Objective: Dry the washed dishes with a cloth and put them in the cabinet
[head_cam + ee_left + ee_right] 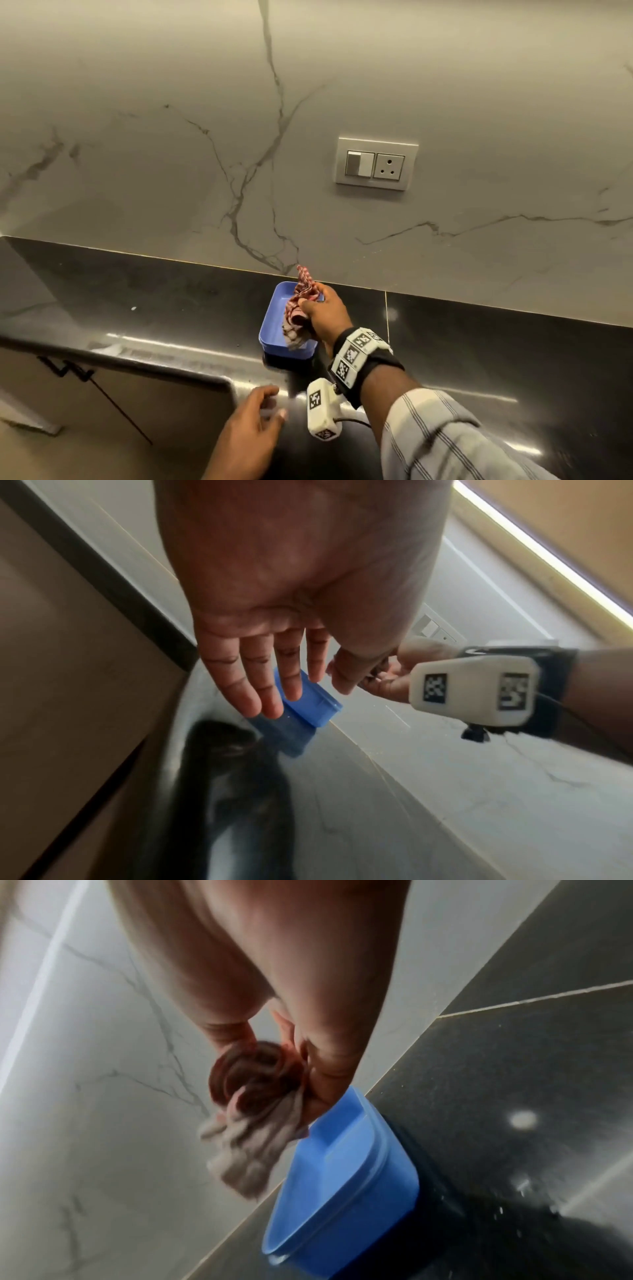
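Note:
A blue rectangular plastic container (279, 323) sits on the black countertop (154, 294) near the marble wall. My right hand (320, 310) holds a bunched red-and-white checked cloth (298, 308) over the container's right side; the cloth (253, 1104) hangs from my curled fingers beside the blue container (346, 1172). My left hand (255, 425) hovers near the counter's front edge with relaxed, spread fingers and holds nothing. In the left wrist view my left hand's fingers (263, 685) stretch toward the container (308, 704).
A marble backsplash rises behind the counter with a switch and socket plate (376, 164). A cabinet front with a black handle (65, 370) lies below the counter's left edge. The right wrist camera unit (472, 688) sits close to my left hand.

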{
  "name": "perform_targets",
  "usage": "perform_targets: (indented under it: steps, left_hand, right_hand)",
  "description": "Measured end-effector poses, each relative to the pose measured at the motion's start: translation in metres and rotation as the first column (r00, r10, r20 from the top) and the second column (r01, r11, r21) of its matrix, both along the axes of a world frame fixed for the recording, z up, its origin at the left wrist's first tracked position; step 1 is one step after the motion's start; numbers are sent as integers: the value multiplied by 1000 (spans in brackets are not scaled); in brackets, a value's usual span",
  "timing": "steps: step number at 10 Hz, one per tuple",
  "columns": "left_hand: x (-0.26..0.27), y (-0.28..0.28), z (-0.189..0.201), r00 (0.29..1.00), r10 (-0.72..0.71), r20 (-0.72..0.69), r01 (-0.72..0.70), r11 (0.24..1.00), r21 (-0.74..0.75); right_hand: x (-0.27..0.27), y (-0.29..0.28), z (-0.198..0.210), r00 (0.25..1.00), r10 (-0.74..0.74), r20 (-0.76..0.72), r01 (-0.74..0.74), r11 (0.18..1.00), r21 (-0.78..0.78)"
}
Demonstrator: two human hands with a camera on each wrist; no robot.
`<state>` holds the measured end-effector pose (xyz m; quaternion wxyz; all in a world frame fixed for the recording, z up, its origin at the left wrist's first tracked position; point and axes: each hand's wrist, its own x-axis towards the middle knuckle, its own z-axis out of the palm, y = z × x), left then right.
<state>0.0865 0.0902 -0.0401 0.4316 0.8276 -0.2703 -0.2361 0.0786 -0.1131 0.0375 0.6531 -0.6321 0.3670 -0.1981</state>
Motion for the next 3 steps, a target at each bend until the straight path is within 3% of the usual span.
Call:
perform_targets:
  steps: [1,2,3]
  left_hand:
    - [2,9,-15,1000,-1,23,0,998,59]
    - [1,16,-27,999,36,24,-37,998,42]
    - [0,26,-39,989,134,63,-135,991,11]
  right_hand:
    - [1,-2,6,950,182,-255,-218,968,-123]
    - [-12,-2,8,865,149,-480,-357,854,-379]
    - [-33,4,0,936,101,-336,-239,885,-399]
